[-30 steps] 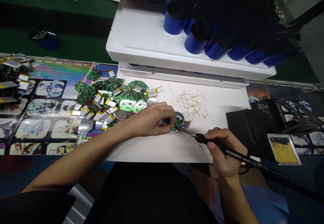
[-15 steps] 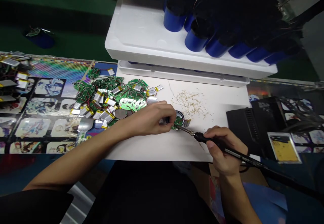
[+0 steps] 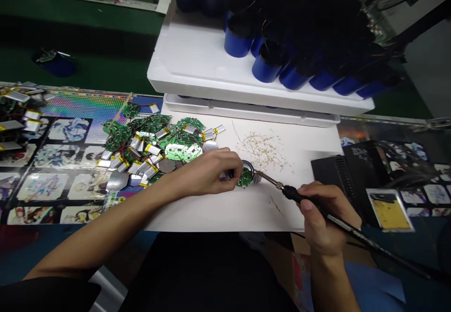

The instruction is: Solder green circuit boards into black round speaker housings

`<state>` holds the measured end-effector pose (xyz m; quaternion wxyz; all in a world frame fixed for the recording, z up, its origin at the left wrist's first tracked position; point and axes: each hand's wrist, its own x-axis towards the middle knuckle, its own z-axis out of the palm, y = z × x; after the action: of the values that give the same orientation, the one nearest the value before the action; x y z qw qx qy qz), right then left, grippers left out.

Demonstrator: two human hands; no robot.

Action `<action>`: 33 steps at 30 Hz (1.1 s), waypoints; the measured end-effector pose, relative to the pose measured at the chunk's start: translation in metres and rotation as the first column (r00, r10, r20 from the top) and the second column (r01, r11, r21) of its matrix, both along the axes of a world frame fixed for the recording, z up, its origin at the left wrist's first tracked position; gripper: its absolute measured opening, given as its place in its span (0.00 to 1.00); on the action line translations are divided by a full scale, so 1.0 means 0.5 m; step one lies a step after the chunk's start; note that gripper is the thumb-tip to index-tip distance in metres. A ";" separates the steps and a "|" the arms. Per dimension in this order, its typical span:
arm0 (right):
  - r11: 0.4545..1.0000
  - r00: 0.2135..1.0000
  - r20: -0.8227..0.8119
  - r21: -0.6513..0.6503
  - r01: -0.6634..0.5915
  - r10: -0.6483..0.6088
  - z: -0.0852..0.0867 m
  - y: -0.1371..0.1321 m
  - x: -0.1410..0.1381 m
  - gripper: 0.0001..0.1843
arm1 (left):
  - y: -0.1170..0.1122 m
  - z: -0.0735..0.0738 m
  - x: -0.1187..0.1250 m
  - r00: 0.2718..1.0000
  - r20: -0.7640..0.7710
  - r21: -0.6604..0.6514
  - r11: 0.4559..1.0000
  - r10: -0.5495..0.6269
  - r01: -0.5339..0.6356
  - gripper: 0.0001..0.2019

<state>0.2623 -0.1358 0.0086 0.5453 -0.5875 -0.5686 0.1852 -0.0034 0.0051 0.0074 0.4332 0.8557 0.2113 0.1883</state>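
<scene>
My left hand (image 3: 211, 171) pinches a small round green circuit board (image 3: 245, 176) and holds it down on the white work sheet (image 3: 246, 208). My right hand (image 3: 322, 218) grips a black soldering iron (image 3: 306, 199) like a pen. Its metal tip touches the right edge of the board. A pile of green circuit boards with silver batteries (image 3: 151, 145) lies just left of my left hand.
Bits of trimmed wire (image 3: 264, 147) are scattered behind the board. A white foam tray (image 3: 197, 67) holding several blue cylinders (image 3: 268, 65) stands at the back. A black soldering station (image 3: 348, 175) sits at the right. Picture-printed mats (image 3: 52, 161) cover the table's left side.
The soldering iron and my right hand have shifted a little to the right, the tip now at the board's right edge. My left hand stays on the board.
</scene>
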 end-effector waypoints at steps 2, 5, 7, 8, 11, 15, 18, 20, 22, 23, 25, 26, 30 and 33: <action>0.997 0.997 0.001 0.005 0.077 -0.077 0.000 -0.002 0.006 0.05 | 0.000 -0.001 0.000 1.000 0.001 -0.005 1.000 0.000 0.000 0.07; 0.988 0.988 -0.012 0.001 0.153 -0.153 -0.006 0.002 0.014 0.07 | 0.000 0.000 0.000 1.000 -0.003 -0.011 1.000 -0.005 0.005 0.07; 0.983 0.983 -0.015 -0.010 0.185 -0.185 -0.014 0.011 0.019 0.09 | 0.000 0.000 0.000 1.000 0.003 -0.006 1.000 -0.006 0.006 0.08; 0.981 0.981 -0.022 -0.018 0.193 -0.194 -0.019 0.017 0.020 0.10 | 0.000 0.000 0.000 1.000 0.007 -0.001 1.000 -0.004 0.004 0.08; 0.982 0.981 -0.058 -0.049 0.180 -0.183 -0.035 0.036 0.021 0.10 | -0.001 0.000 0.000 1.000 0.002 0.015 1.000 -0.003 0.003 0.07; 0.985 0.985 -0.083 -0.093 0.145 -0.152 -0.057 0.053 0.020 0.11 | -0.001 -0.002 0.001 1.000 -0.011 0.027 1.000 -0.001 0.001 0.08; 0.986 0.983 -0.127 -0.122 0.116 -0.131 -0.071 0.063 0.022 0.13 | -0.001 -0.004 0.001 1.000 -0.011 0.027 1.000 -0.003 0.004 0.08; 0.982 0.982 -0.133 -0.151 0.117 -0.137 -0.079 0.071 0.024 0.15 | -0.001 -0.006 0.001 1.000 -0.006 0.022 1.000 0.000 0.000 0.08; 0.976 0.982 -0.129 -0.185 0.114 -0.139 -0.087 0.079 0.025 0.16 | -0.002 -0.008 0.001 1.000 0.000 0.017 1.000 0.005 -0.005 0.07; 0.974 0.982 -0.131 -0.197 0.110 -0.138 -0.090 0.082 0.025 0.16 | -0.002 -0.008 0.001 1.000 0.003 0.016 1.000 0.007 -0.007 0.07; 0.972 0.981 -0.139 -0.211 0.105 -0.136 -0.095 0.085 0.023 0.17 | -0.003 -0.009 0.001 1.000 0.005 0.017 1.000 0.012 -0.012 0.08; 0.971 0.980 -0.141 -0.215 0.106 -0.138 -0.097 0.086 0.022 0.17 | -0.003 -0.009 0.001 1.000 0.005 0.018 1.000 0.012 -0.012 0.08; 0.972 0.981 -0.126 -0.201 0.122 -0.149 -0.097 0.085 0.021 0.18 | -0.003 -0.007 0.001 1.000 0.008 0.008 1.000 0.010 -0.010 0.09; 0.975 0.981 -0.106 -0.169 0.144 -0.163 -0.093 0.081 0.024 0.17 | -0.003 -0.005 0.001 1.000 0.015 -0.012 1.000 0.011 -0.010 0.09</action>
<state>0.2742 -0.0953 -0.0381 0.5420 -0.6596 -0.4710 0.2221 -0.0030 0.0037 0.0050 0.4388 0.8506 0.2137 0.1957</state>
